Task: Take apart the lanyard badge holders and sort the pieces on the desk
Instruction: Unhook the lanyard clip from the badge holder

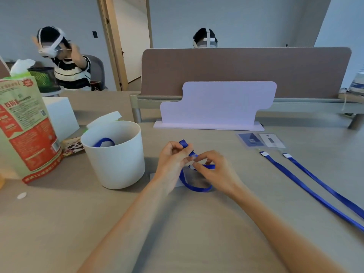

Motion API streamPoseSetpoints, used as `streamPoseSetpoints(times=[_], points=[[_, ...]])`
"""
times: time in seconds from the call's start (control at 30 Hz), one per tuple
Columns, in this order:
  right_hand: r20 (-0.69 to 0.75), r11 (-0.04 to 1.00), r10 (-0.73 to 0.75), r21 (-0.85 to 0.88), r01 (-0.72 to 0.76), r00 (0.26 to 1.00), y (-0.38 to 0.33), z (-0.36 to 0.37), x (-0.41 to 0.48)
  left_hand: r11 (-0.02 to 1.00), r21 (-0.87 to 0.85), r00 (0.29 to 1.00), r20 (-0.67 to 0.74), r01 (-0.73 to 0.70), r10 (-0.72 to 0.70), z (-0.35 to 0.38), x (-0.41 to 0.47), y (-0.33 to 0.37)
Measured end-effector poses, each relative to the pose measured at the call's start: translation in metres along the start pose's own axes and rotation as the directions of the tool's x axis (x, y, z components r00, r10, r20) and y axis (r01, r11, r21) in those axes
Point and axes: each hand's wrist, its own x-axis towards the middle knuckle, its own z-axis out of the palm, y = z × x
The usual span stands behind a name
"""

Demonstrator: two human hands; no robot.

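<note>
Over the middle of the desk my left hand [173, 158] and my right hand [211, 166] both pinch the clip end of a blue lanyard [197, 187], whose loop hangs down onto the desk. A clear badge holder [194, 179] lies partly hidden under the hands and the loop. To the right, two blue lanyards [307, 186] lie stretched out side by side. Beyond their ends lie two clear badge holders [261, 140], flat on the desk. A white bucket [116, 164] at the left holds another blue lanyard [104, 142].
A red and green bag [27, 131], a white box [61, 117] and a panda snack packet [72, 146] crowd the left. A lilac stand [216, 107] and brown divider [246, 71] close the back. Two people sit beyond the desk.
</note>
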Motion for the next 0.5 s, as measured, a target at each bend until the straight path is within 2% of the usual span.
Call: streamPoseSetpoints(times=[0.1,0.23,0.3,0.37,0.5], points=[[0.018,0.998,0.009,0.063,-0.01,1.0,0.001,-0.002,-0.001,1.0,0.0,1.0,0.016,-0.025,0.025,0.0,0.001,0.002],[-0.077,0.992,0.049,0.116,-0.04,0.996,0.006,-0.008,-0.001,0.939,0.314,0.99,0.068,-0.14,0.124,-0.009,0.005,-0.003],[-0.133,0.992,0.067,0.118,-0.051,0.989,0.007,-0.011,-0.002,0.834,0.512,0.978,0.116,-0.208,0.172,-0.017,0.008,-0.007],[-0.151,0.991,0.085,0.112,-0.068,0.985,0.009,-0.014,-0.005,0.686,0.677,0.963,0.163,-0.267,0.213,-0.024,0.01,-0.008],[-0.183,0.996,0.082,0.043,-0.076,0.98,0.014,-0.017,-0.007,0.518,0.775,0.928,0.247,-0.361,0.278,-0.035,0.01,-0.003]])
